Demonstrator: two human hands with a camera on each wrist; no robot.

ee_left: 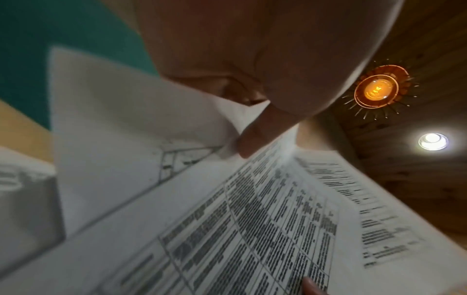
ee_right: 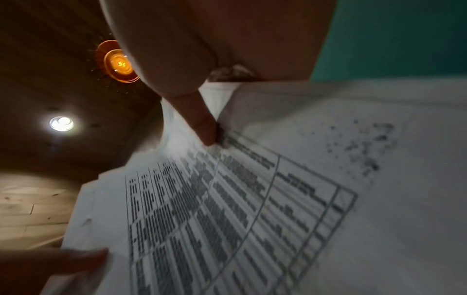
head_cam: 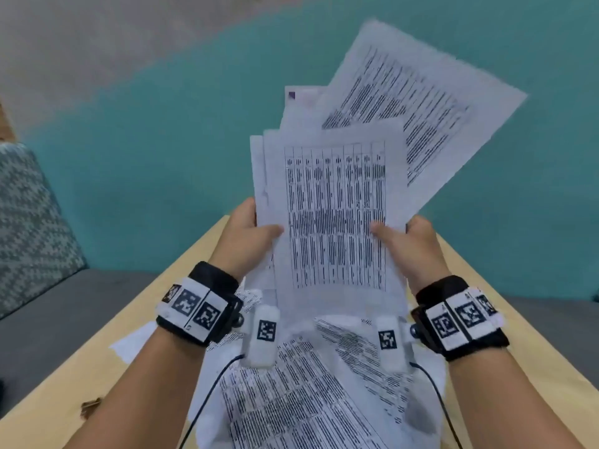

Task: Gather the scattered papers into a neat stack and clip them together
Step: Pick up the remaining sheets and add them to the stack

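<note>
Both hands hold an uneven bundle of printed papers [head_cam: 337, 202] upright above the table. My left hand [head_cam: 256, 234] grips its left edge, thumb on the front sheet. My right hand [head_cam: 402, 236] grips the right edge the same way. The front sheet bears a printed table [ee_left: 252, 229] [ee_right: 215, 209]. One sheet [head_cam: 421, 102] fans out to the upper right, askew from the rest. More printed sheets [head_cam: 308, 390] lie spread on the wooden table [head_cam: 155, 319] beneath my wrists. A small brownish thing [head_cam: 90, 406], perhaps a clip, lies near the table's left edge.
A grey sofa seat [head_cam: 64, 303] with a patterned cushion [head_cam: 29, 222] lies left of the table, and a teal rug or floor [head_cam: 162, 140] beyond it. Cables [head_cam: 207, 393] run from the wrist cameras across the loose sheets.
</note>
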